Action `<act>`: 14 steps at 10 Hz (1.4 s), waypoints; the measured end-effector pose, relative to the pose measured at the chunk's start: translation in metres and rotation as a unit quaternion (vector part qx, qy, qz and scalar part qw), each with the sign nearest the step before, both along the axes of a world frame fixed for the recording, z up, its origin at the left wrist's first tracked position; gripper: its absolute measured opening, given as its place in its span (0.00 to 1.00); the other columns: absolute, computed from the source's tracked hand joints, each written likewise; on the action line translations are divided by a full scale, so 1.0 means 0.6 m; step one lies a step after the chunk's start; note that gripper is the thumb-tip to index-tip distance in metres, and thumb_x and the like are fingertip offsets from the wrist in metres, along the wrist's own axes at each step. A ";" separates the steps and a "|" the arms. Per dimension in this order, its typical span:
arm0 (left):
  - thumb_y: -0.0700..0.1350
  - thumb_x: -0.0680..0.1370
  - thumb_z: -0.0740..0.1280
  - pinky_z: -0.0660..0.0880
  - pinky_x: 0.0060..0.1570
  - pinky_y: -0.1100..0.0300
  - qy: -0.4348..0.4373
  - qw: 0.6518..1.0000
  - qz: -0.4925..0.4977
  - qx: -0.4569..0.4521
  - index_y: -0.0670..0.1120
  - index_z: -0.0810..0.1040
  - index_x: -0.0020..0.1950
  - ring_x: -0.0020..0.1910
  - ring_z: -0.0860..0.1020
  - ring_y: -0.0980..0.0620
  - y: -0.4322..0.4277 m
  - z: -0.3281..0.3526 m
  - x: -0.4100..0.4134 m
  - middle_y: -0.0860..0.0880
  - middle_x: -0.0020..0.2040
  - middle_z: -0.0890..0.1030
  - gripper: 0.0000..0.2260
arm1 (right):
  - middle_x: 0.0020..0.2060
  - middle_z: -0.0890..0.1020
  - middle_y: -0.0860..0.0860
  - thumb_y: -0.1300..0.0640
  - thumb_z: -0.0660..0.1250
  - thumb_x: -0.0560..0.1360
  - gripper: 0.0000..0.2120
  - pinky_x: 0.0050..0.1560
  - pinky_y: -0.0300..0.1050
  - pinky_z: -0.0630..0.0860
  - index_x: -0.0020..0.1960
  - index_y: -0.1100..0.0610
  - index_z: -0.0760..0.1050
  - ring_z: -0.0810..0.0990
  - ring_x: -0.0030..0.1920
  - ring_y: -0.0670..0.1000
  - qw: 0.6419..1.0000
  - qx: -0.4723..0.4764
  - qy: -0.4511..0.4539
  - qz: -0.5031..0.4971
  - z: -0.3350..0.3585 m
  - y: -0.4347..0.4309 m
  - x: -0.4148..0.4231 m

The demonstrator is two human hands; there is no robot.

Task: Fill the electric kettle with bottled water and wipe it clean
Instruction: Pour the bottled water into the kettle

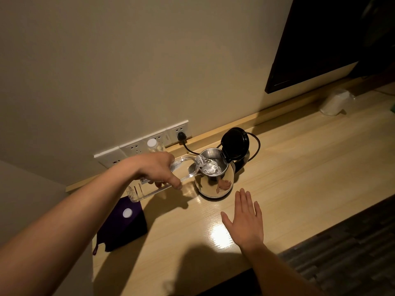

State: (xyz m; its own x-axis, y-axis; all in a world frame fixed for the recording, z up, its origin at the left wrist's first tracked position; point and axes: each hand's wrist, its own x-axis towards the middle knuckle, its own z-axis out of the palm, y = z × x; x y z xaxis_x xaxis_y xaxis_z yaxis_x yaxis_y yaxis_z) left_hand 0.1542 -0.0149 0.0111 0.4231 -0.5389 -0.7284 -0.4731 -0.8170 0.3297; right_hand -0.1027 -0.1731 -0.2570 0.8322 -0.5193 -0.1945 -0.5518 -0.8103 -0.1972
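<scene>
A shiny steel electric kettle [214, 184] stands on the wooden counter [299, 167] with its black lid [235, 144] flipped up. My left hand [158, 167] grips a clear plastic water bottle [183, 167], tipped nearly flat, its mouth over the kettle's opening. Water runs from it into the kettle. My right hand [245, 221] rests flat on the counter in front of the kettle, fingers spread, holding nothing. A white bottle cap [127, 213] lies on a dark purple box.
A second capped bottle [154, 146] stands by the wall sockets [136, 146]. The kettle's black cord plugs into the right socket [181, 136]. The dark purple box [126, 225] sits at the counter's left end. An upturned clear cup [336, 102] stands far right under a dark screen [320, 39].
</scene>
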 end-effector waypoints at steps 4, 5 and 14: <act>0.53 0.72 0.80 0.81 0.38 0.57 -0.003 1.000 -0.006 0.027 0.42 0.78 0.58 0.44 0.87 0.44 -0.009 0.012 -0.003 0.44 0.49 0.87 0.22 | 0.84 0.44 0.51 0.30 0.45 0.80 0.42 0.82 0.56 0.46 0.84 0.55 0.44 0.40 0.84 0.51 1.000 0.003 -0.004 -0.002 -0.001 0.000 0.000; 0.53 0.72 0.80 0.80 0.35 0.58 0.001 0.999 -0.009 0.034 0.42 0.78 0.57 0.41 0.86 0.47 -0.011 0.016 -0.003 0.45 0.47 0.86 0.22 | 0.84 0.44 0.51 0.29 0.44 0.80 0.42 0.82 0.56 0.45 0.84 0.55 0.43 0.40 0.84 0.51 1.000 0.002 -0.005 -0.002 0.001 0.000 0.000; 0.50 0.70 0.82 0.78 0.37 0.55 0.057 0.995 0.008 0.078 0.35 0.78 0.59 0.37 0.81 0.46 -0.044 0.017 0.018 0.42 0.44 0.83 0.27 | 0.84 0.46 0.52 0.30 0.46 0.80 0.42 0.82 0.56 0.46 0.84 0.56 0.46 0.43 0.84 0.52 1.000 0.001 -0.015 -0.004 -0.002 0.001 -0.001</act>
